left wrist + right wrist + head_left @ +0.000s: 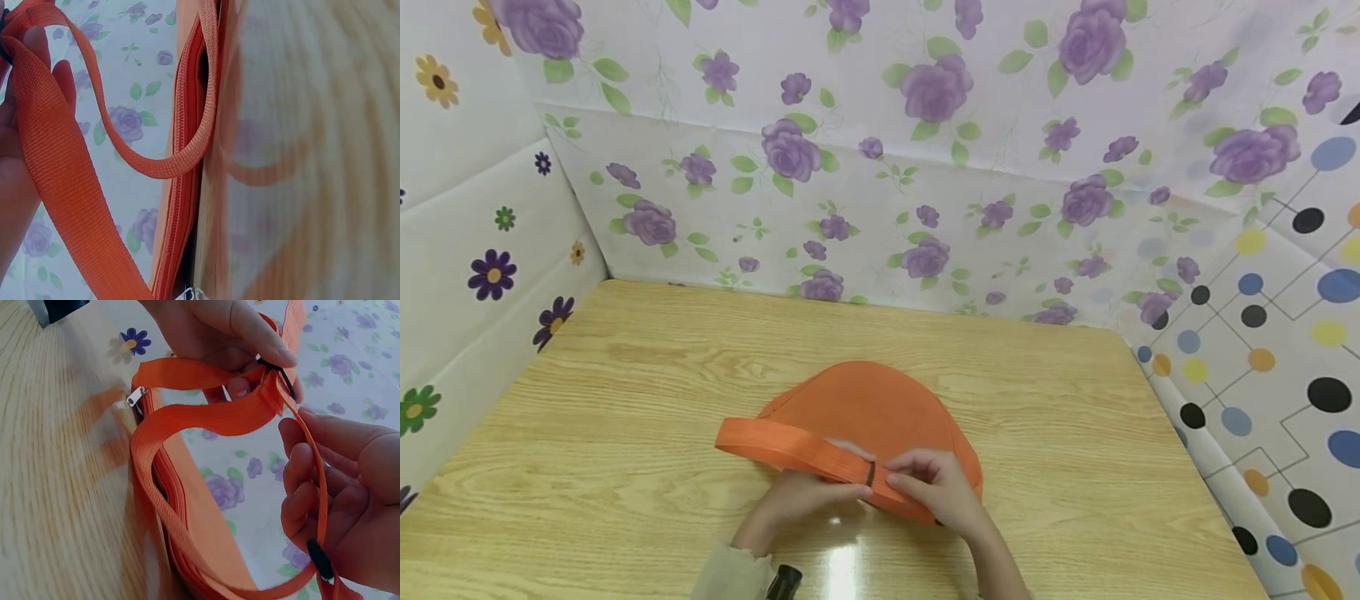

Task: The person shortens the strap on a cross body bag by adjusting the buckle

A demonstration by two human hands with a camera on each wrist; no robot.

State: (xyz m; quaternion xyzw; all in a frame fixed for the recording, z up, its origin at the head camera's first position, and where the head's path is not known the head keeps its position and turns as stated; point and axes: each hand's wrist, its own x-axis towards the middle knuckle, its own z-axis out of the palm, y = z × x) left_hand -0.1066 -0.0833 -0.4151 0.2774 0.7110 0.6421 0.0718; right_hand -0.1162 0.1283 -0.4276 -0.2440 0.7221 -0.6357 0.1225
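An orange bag [865, 404] with a rounded outline lies on the table, its zipper [183, 100] seen edge-on in the left wrist view. Its orange webbing strap [767, 437] is gathered in folds above the bag's near edge. My left hand [801, 496] pinches the folds between thumb and fingers beside a thin black band [871, 473] that crosses them. Just right of the band, my right hand [946, 492] pinches the strap with thumb and index finger. A black strap buckle [320, 559] sits lower on the webbing, by the right palm.
The wood-grain table [1067, 408] surrounds the bag. Floral sheeting [850, 208] hangs behind it, with dotted sheeting [1255, 358] on the right side. A silver zipper pull [135, 395] shows at one end of the zipper. A black object [785, 582] is at the left sleeve.
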